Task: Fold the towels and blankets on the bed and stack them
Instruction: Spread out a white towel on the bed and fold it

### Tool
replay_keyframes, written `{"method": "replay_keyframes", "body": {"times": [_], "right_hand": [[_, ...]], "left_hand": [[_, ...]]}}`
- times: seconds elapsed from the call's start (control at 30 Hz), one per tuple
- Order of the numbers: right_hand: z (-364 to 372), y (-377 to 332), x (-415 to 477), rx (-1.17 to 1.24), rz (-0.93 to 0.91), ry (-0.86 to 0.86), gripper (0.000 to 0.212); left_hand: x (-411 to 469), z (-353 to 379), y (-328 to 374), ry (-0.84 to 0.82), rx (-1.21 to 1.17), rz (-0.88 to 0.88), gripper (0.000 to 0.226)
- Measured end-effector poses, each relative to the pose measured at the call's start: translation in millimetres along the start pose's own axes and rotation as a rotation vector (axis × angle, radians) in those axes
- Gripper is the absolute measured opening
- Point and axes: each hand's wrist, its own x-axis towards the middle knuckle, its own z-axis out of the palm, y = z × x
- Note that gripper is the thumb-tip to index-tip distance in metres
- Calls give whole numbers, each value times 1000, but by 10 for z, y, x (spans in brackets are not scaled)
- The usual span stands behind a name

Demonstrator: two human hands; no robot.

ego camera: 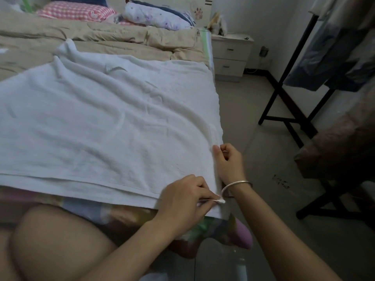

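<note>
A large white towel (105, 122) lies spread over the bed, doubled along its near edge, with wrinkles across it. My left hand (184, 197) pinches the towel's near right corner at the bed's edge. My right hand (229, 161), with a silver bangle on the wrist, pinches the towel's right edge a little farther up. A beige blanket (97, 35) lies rumpled beyond the towel.
Pillows, one pink checked (75, 11) and one floral (154, 17), lie at the head of the bed. A white nightstand (231, 55) stands by the bed's far right. A black clothes rack (288, 98) with hanging garments stands on the floor to the right. My knee (56, 244) is at the lower left.
</note>
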Motion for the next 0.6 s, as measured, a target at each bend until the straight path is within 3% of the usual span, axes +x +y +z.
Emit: {"method": "replay_keyframes", "body": {"times": [0.1,0.33,0.6], "right_hand": [[-168,-3,5,-5,-43,-10,29],[-462,56,-12,-67,-46,-32,29],[-254,392,-10,-248,3,-37,36]], "left_hand": [[8,25,129,12,-68,31,31],[52,113,328,-21,-74,123,14],[32,346,229,-56,169,132,12]]}}
